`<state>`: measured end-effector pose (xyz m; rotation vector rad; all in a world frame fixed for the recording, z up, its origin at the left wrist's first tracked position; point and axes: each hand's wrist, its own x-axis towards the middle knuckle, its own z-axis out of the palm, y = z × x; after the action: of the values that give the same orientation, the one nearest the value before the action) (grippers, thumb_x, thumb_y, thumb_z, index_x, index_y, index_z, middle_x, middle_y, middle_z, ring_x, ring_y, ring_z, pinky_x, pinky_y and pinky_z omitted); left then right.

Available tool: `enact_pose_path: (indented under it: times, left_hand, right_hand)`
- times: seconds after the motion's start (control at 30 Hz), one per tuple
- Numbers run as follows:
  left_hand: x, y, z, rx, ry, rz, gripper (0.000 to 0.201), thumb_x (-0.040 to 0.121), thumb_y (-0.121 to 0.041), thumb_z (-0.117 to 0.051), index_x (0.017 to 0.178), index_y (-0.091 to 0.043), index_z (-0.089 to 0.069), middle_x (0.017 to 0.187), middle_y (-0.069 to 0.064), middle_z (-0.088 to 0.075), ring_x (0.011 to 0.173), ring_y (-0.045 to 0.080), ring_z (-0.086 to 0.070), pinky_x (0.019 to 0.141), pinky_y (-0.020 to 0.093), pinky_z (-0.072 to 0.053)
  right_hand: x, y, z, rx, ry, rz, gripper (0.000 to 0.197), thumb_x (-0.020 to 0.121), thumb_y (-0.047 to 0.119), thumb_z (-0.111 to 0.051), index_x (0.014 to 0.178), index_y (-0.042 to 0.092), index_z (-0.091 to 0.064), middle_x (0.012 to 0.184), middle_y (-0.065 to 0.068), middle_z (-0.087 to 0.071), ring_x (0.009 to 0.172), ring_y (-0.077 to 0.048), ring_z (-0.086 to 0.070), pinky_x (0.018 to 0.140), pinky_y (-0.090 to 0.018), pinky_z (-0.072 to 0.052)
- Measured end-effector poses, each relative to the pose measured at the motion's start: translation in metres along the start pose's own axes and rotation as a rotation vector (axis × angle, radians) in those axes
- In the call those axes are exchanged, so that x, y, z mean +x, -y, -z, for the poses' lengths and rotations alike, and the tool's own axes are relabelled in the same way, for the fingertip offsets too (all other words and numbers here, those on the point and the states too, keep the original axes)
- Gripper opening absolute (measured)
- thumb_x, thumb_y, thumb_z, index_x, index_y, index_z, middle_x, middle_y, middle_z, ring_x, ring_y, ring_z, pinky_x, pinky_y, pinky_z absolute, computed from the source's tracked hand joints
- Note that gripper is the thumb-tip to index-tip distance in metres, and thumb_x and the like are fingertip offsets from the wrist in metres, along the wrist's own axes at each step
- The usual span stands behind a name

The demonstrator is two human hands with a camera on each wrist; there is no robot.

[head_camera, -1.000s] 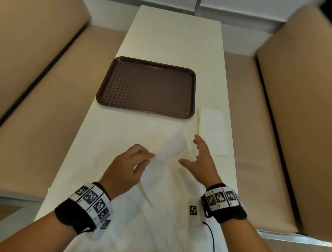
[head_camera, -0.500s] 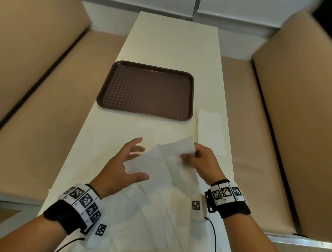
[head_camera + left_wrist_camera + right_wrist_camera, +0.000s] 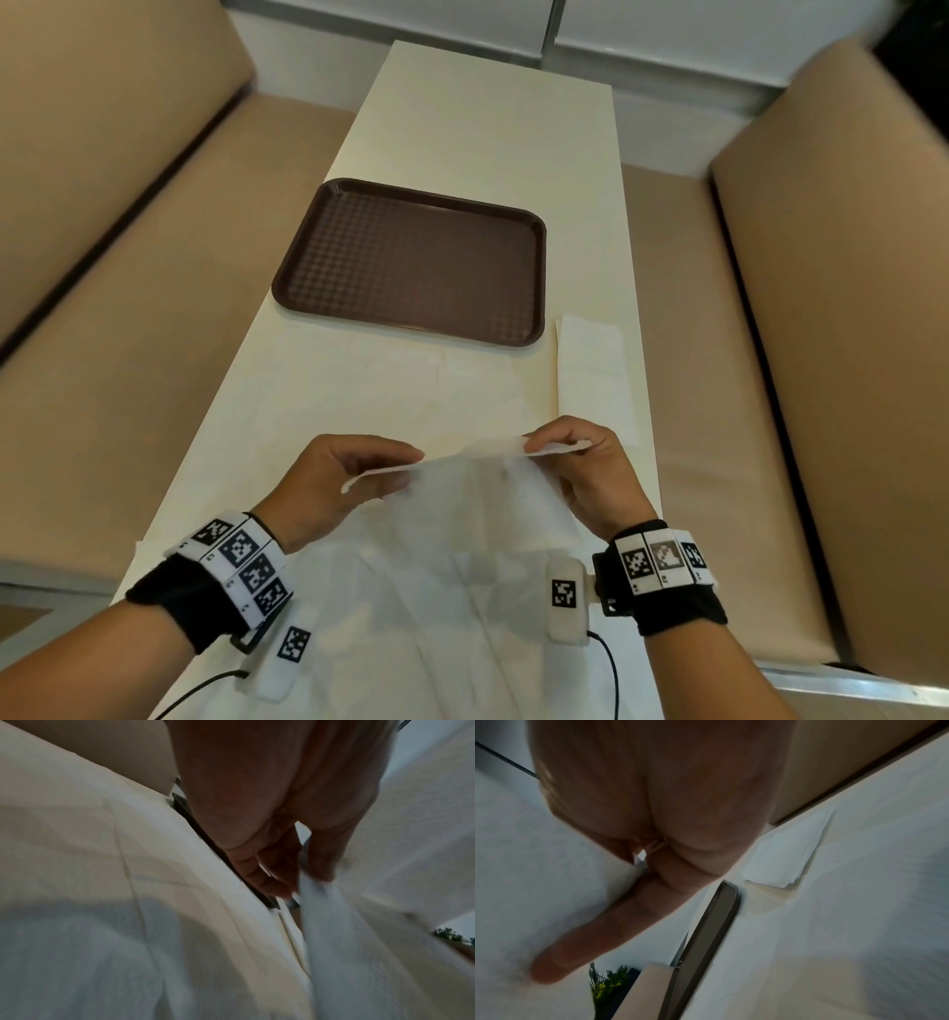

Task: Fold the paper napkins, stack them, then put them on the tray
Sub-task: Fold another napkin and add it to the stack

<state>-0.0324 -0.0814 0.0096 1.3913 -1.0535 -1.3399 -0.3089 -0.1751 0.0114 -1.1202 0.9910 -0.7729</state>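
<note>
Both hands pinch the napkin (image 3: 477, 478)'s top edge, left hand (image 3: 334, 483) and right hand (image 3: 585, 473); probably best to match corners before creasing, blurry though

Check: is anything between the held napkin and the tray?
Nothing visible. The left hand and right hand pinch the napkin above bare table; the tray is empty. The folded stack lies right of that path.

On the table (image 3: 493, 123) we see the tray (image 3: 411, 264) mid-length, folded napkins (image 3: 595, 375) at its near-right corner by the right edge, and loose napkins (image 3: 436, 616) along the near edge.
</note>
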Motion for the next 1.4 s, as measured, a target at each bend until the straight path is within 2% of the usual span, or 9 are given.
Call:
enact_pose_path:
  times: [0.1,0.3,0.5,0.73,0.93,1.1,1.2,1.3,1.4]
  left_hand:
    - [0.001,0.003,0.007,-0.072,-0.044,-0.073,0.018,0.080,0.008,-0.072,0.091,-0.003,-0.081,0.095,0.013,-0.077,0.090,0.020,-0.072,0.076,0.023,-0.056]
    - [-0.002,0.000,0.026,-0.078,0.045,-0.094,0.032,0.059,-0.036,-0.089,0.078,-0.012,-0.083,0.104,0.008,-0.074,0.104,0.023,-0.069,0.085,0.024,-0.055]
    - [-0.003,-0.015,0.047,0.059,0.244,-0.010,0.017,0.062,-0.002,-0.066,0.073,-0.006,-0.079,0.121,0.003,-0.068,0.104,0.019,-0.059,0.093,0.038,-0.044]
    - [0.013,-0.043,-0.005,0.548,0.560,-0.137,0.034,0.088,-0.004,-0.072,0.084,-0.035,-0.082,0.141,-0.025,-0.050,0.136,0.000,-0.039,0.108,0.019,-0.036]
    - [0.016,-0.043,-0.035,0.621,0.654,-0.047,0.021,0.093,-0.018,-0.072,0.089,-0.036,-0.082,0.095,-0.011,-0.060,0.096,0.009,-0.059,0.087,0.029,-0.052]
    - [0.012,-0.042,-0.039,0.626,0.686,0.044,0.029,0.089,-0.019,-0.074,0.102,-0.045,-0.077,0.120,-0.001,-0.062,0.119,0.008,-0.056,0.103,0.030,-0.047]
    - [0.012,-0.041,-0.039,0.524,0.596,-0.019,0.039,0.085,-0.018,-0.079,0.109,-0.049,-0.073,0.121,-0.009,-0.062,0.117,0.002,-0.055,0.100,0.016,-0.043]
    - [0.013,-0.042,-0.039,0.371,0.438,-0.058,0.049,0.083,-0.018,-0.082,0.116,-0.051,-0.070,0.133,-0.017,-0.058,0.131,-0.012,-0.042,0.107,0.010,-0.034]
    - [0.017,-0.042,-0.044,0.187,0.349,-0.078,0.053,0.081,-0.015,-0.083,0.125,-0.041,-0.068,0.124,-0.016,-0.060,0.125,0.007,-0.055,0.105,0.032,-0.050]
  right_hand:
    - [-0.003,0.006,0.003,-0.029,0.033,0.045,0.060,0.086,-0.027,-0.047,0.069,0.021,-0.078,0.079,-0.005,-0.073,0.074,-0.023,-0.066,0.062,-0.029,-0.047]
    - [-0.006,0.005,0.010,-0.027,0.051,0.047,0.056,0.082,-0.026,-0.045,0.062,0.016,-0.076,0.085,-0.008,-0.074,0.078,-0.024,-0.067,0.060,-0.028,-0.050]
    - [-0.006,0.007,0.011,-0.103,0.194,0.135,0.049,0.069,-0.027,-0.043,0.061,0.011,-0.074,0.090,-0.006,-0.071,0.088,-0.022,-0.065,0.074,-0.029,-0.050]
    - [-0.008,0.016,-0.006,-0.246,0.357,0.170,0.019,0.070,-0.011,-0.057,0.063,0.000,-0.070,0.087,0.000,-0.070,0.085,-0.018,-0.066,0.079,-0.027,-0.051]
    - [-0.010,0.020,-0.011,-0.264,0.372,0.176,0.014,0.073,0.004,-0.059,0.070,0.000,-0.072,0.086,-0.005,-0.069,0.084,-0.016,-0.066,0.079,-0.026,-0.051]
    - [-0.014,0.018,-0.007,-0.220,0.261,0.126,0.036,0.091,-0.019,-0.054,0.093,0.011,-0.076,0.090,0.002,-0.074,0.089,-0.014,-0.069,0.080,-0.027,-0.054]
    - [-0.016,0.017,-0.006,-0.075,0.080,0.048,0.022,0.096,0.020,-0.068,0.118,0.020,-0.070,0.101,-0.006,-0.074,0.089,-0.020,-0.067,0.077,-0.033,-0.053]
    - [-0.019,0.009,-0.005,0.201,-0.017,-0.146,0.088,0.066,0.070,-0.080,0.131,0.014,-0.061,0.109,-0.011,-0.072,0.092,-0.024,-0.070,0.076,-0.037,-0.057]
    - [-0.032,-0.003,-0.013,0.255,0.065,-0.249,0.075,0.082,0.060,-0.069,0.137,0.010,-0.059,0.127,-0.016,-0.069,0.111,-0.038,-0.069,0.091,-0.052,-0.057]
